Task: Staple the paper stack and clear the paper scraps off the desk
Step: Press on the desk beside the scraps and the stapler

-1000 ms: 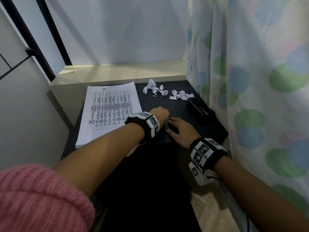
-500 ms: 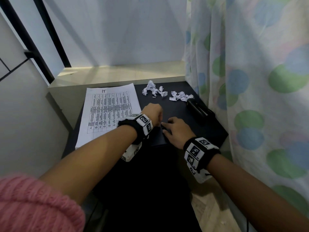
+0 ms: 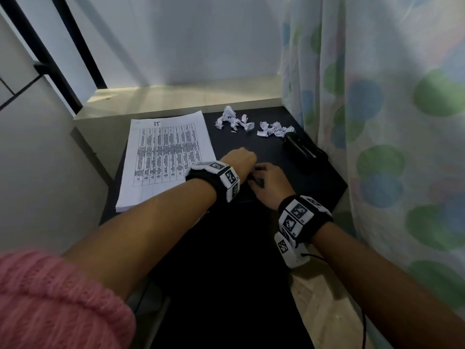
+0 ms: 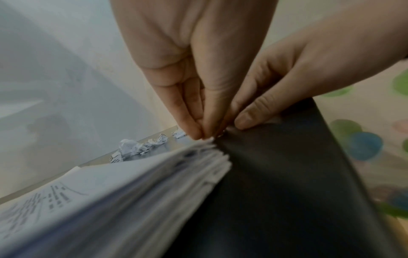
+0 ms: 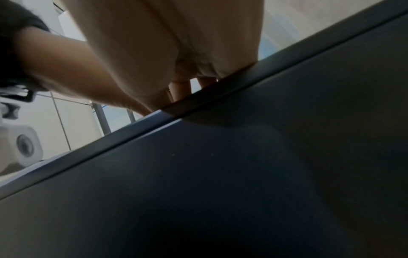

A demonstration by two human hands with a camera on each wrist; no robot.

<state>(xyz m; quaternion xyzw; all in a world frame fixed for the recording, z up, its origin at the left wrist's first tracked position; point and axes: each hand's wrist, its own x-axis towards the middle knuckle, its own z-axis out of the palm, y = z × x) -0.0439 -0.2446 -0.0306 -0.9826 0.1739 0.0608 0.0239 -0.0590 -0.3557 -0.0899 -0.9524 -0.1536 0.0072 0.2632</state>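
A white printed paper stack (image 3: 163, 157) lies on the left of the black desk (image 3: 276, 159). My left hand (image 3: 241, 159) is at its near right corner. In the left wrist view its fingers (image 4: 203, 136) are pinched together on that corner of the paper stack (image 4: 132, 192). My right hand (image 3: 266, 177) meets it from the right, with bent fingertips (image 4: 243, 120) on the desk beside the corner. What they hold is hidden. Two clusters of crumpled paper scraps (image 3: 235, 119) (image 3: 275, 128) lie at the back, with a black stapler (image 3: 302, 147) to their right.
A dotted curtain (image 3: 390, 122) hangs along the desk's right edge, close to the stapler. A pale wooden ledge (image 3: 188, 96) runs behind the desk, and a light wall (image 3: 37, 159) stands on the left. The right wrist view shows mostly the dark desk surface (image 5: 220, 174).
My right hand has slid left until its fingers meet my left hand at the stack's corner. The stack, the scraps and the stapler lie where they were.
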